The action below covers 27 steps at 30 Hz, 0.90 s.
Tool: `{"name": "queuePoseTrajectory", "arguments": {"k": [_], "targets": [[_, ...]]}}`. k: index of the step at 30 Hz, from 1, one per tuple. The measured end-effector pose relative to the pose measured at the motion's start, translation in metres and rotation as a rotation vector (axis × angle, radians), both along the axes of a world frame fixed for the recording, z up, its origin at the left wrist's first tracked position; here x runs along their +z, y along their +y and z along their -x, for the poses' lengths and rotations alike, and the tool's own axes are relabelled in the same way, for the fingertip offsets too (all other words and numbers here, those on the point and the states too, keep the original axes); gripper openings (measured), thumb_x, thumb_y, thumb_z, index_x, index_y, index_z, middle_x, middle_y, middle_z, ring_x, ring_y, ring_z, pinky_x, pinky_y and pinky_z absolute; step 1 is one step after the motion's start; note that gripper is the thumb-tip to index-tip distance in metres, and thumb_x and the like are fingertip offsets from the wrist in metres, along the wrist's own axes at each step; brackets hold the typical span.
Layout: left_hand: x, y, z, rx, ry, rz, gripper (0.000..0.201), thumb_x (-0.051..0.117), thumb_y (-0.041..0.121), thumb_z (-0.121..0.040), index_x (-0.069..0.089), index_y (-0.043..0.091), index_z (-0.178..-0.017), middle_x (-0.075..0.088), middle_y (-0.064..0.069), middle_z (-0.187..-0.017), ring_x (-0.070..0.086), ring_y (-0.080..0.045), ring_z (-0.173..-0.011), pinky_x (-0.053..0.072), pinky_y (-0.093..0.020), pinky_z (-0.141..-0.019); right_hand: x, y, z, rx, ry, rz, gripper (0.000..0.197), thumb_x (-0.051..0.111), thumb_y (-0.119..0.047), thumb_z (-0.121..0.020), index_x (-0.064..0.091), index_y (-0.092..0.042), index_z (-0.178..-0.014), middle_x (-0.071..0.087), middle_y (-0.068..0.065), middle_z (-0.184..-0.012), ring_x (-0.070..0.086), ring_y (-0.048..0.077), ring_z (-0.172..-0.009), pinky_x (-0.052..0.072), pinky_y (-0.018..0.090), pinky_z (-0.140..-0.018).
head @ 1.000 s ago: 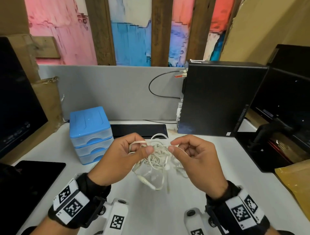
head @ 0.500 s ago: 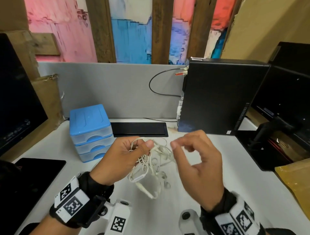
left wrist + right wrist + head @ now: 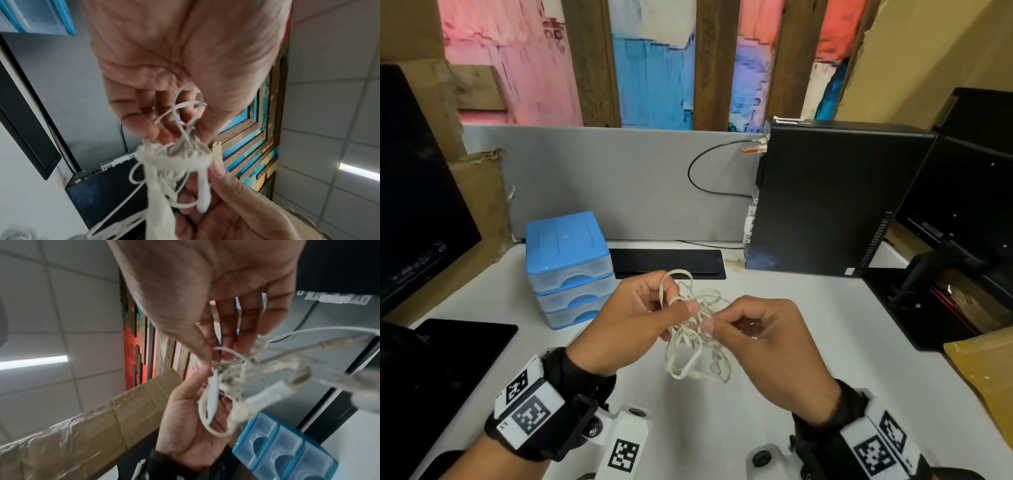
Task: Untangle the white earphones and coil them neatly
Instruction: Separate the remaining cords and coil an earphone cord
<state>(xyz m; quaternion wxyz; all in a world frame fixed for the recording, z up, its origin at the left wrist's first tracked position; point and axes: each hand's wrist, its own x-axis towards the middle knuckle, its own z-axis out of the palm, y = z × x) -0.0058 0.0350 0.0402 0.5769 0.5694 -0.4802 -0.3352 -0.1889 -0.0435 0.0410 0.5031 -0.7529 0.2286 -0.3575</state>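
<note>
White desk point(image 3: 808, 342) lies under both hands; the right hand point(image 3: 774, 346), half a second ago lifted clear, now pinches the earphones point(image 3: 695, 335) again; the left hand point(image 3: 633, 318) still grips the tangle, held between them; left of it stand blue drawers point(image 3: 566, 260), contents unclear.

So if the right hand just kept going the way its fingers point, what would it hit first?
The right hand points leftward at the tangled white earphones, which its fingertips already pinch. Straight beyond the tangle is the left hand, probably next, though depth is hard to judge.
</note>
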Motion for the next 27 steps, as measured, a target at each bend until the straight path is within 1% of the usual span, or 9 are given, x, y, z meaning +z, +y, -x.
{"name": "queuePoseTrajectory", "arguments": {"k": [3,6,9,12,14,17,21,24,27], "targets": [[-0.004,-0.006,-0.004,0.127,0.057,-0.002,0.033,0.069,0.006,-0.09,0.052,0.019,-0.063,0.066,-0.008,-0.067,0.064,-0.016,-0.058,0.048,-0.031,-0.056,0.006,-0.005,0.002,-0.026,-0.101,-0.039,0.01,0.075,-0.004,-0.085,0.074,-0.003,-0.075,0.074,0.009,-0.073,0.067,0.02,-0.067,0.055,0.029,-0.064],[-0.006,-0.008,-0.009,0.225,0.082,0.028,0.033,0.066,0.007,-0.092,0.051,0.018,-0.065,0.06,-0.012,-0.069,0.064,-0.017,-0.062,0.049,-0.037,-0.064,0.017,-0.007,0.007,0.158,-0.209,-0.294,0.016,0.074,-0.008,-0.083,0.065,0.002,-0.074,0.069,0.017,-0.069,0.062,0.024,-0.063,0.052,0.025,-0.064],[-0.002,-0.004,-0.003,0.16,-0.009,0.089,0.03,0.069,0.012,-0.092,0.051,0.017,-0.069,0.07,-0.016,-0.078,0.072,-0.025,-0.077,0.054,-0.037,-0.073,0.02,-0.006,0.005,0.198,-0.036,-0.392,0.034,0.077,-0.028,-0.08,0.057,-0.004,-0.067,0.051,-0.001,-0.045,0.039,0.016,-0.042,0.031,0.027,-0.05],[0.001,0.001,0.009,0.117,-0.137,0.126,0.025,0.07,0.017,-0.09,0.051,0.011,-0.074,0.072,-0.015,-0.082,0.072,-0.029,-0.078,0.056,-0.044,-0.072,0.017,-0.007,0.003,0.117,0.154,-0.314,0.059,0.069,-0.056,-0.079,0.059,0.002,-0.07,0.036,-0.001,-0.04,0.028,0.015,-0.037,0.024,0.026,-0.046],[0.001,0.002,0.012,0.117,-0.184,0.124,0.024,0.069,0.017,-0.09,0.051,0.01,-0.076,0.07,-0.015,-0.081,0.07,-0.03,-0.078,0.056,-0.05,-0.072,0.014,-0.008,0.003,0.107,0.149,-0.298,0.05,0.067,-0.048,-0.083,0.064,0.0,-0.072,0.033,-0.002,-0.04,0.024,0.014,-0.037,0.021,0.02,-0.043],[0.001,0.001,0.014,0.147,-0.227,0.112,0.024,0.069,0.016,-0.09,0.052,0.006,-0.078,0.071,-0.013,-0.079,0.072,-0.025,-0.076,0.059,-0.047,-0.071,0.01,-0.011,0.004,0.142,0.065,-0.249,0.02,0.071,-0.02,-0.089,0.074,-0.008,-0.073,0.033,-0.008,-0.04,0.019,0.011,-0.039,0.023,0.017,-0.041],[-0.001,-0.004,0.005,0.329,-0.128,0.156,0.025,0.069,0.007,-0.09,0.049,0.007,-0.074,0.069,-0.013,-0.073,0.074,-0.021,-0.072,0.055,-0.029,-0.064,0.012,-0.02,0.016,0.373,0.003,-0.139,0.014,0.075,-0.014,-0.086,0.075,-0.002,-0.077,0.058,0.006,-0.061,0.046,0.013,-0.055,0.04,0.021,-0.056],[0.002,-0.002,0.002,0.364,-0.115,0.186,0.025,0.07,0.011,-0.089,0.051,0.011,-0.072,0.07,-0.01,-0.073,0.073,-0.022,-0.071,0.056,-0.031,-0.066,0.019,-0.026,0.025,0.546,0.085,-0.134,0.007,0.068,-0.001,-0.087,0.072,0.002,-0.082,0.068,0.016,-0.087,0.062,0.018,-0.08,0.047,0.026,-0.078],[0.003,0.002,0.015,0.273,-0.211,0.206,0.022,0.071,0.011,-0.088,0.053,0.006,-0.076,0.069,-0.007,-0.072,0.069,-0.02,-0.068,0.053,-0.027,-0.06,0.016,-0.022,0.018,0.502,0.115,-0.253,0.025,0.067,-0.016,-0.093,0.066,0.008,-0.1,0.07,0.027,-0.095,0.066,0.027,-0.071,0.054,0.034,-0.077]]}}
